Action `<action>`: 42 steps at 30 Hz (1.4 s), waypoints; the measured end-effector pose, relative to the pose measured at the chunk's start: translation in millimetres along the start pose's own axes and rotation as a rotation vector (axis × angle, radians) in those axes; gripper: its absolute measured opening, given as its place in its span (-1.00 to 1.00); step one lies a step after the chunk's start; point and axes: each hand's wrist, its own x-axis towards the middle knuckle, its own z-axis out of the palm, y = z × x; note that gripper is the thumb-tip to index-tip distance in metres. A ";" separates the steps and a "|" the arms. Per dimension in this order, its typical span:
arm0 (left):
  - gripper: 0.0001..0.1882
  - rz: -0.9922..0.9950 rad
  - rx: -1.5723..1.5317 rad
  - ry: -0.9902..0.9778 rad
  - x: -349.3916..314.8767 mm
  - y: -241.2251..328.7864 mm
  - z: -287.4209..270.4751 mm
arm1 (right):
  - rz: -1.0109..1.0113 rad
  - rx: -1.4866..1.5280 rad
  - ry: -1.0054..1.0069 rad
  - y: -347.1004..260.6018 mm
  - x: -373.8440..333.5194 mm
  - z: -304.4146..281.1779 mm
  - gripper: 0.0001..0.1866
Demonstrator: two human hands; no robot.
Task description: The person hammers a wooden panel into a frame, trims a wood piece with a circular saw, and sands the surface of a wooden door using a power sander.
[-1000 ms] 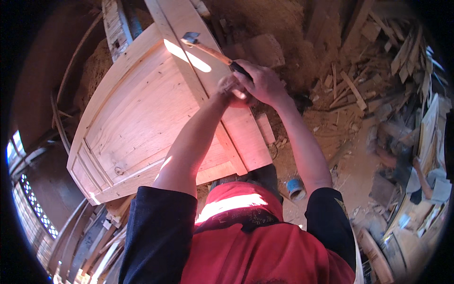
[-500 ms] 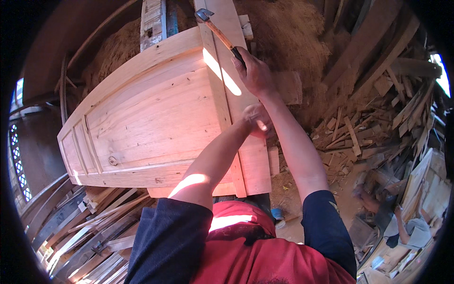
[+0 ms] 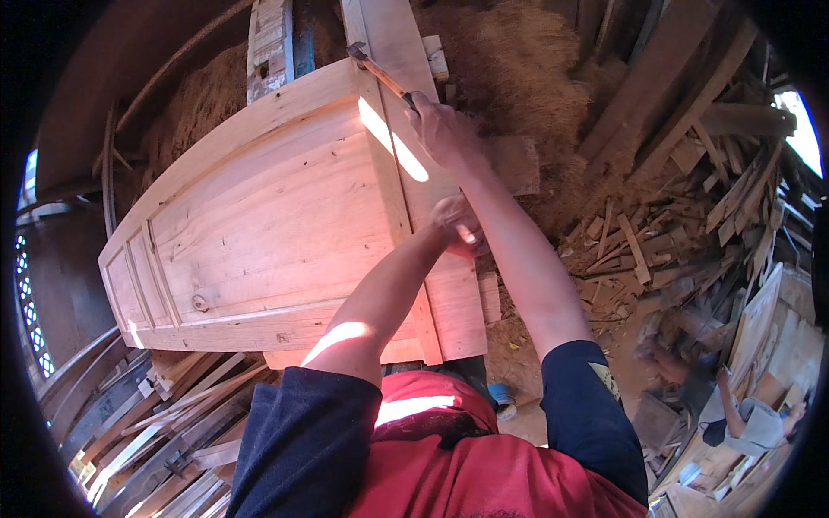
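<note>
My right hand (image 3: 445, 134) is closed around the dark grip of a hammer (image 3: 386, 75) with a wooden handle. The hammer's metal head is low over the far end of a narrow wooden strip (image 3: 386, 173); whether it touches cannot be told. This strip runs along the right end of a pale wooden door panel (image 3: 276, 224) with an arched far edge. My left hand (image 3: 456, 226) is low over a flat board (image 3: 453, 302) beside the strip, below my right forearm. Its fingers are mostly hidden, so what they hold does not show.
Scrap wood (image 3: 635, 250) is heaped at the right, near a sawdust pile (image 3: 501, 78). Stacked slats (image 3: 190, 432) fill the lower left. A beam (image 3: 270, 52) extends beyond the panel. Another person (image 3: 751, 423) is at the lower right.
The hammer head has come down toward the strip, and my right hand has moved down and left with it. My left hand stays near the board; the whole view has shifted slightly.
</note>
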 end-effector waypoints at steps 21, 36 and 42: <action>-0.64 0.002 0.096 0.034 1.4 -19.7 39.0 | -0.058 0.552 -0.068 -36.1 -42.6 78.7 -0.78; -0.58 0.031 0.207 0.038 3.0 -38.0 43.0 | 0.011 0.291 0.519 41.0 -252.1 -0.4 -0.78; -0.59 0.012 0.301 -0.022 2.4 -16.5 16.9 | 0.795 -0.051 0.655 176.4 -549.2 21.1 -0.72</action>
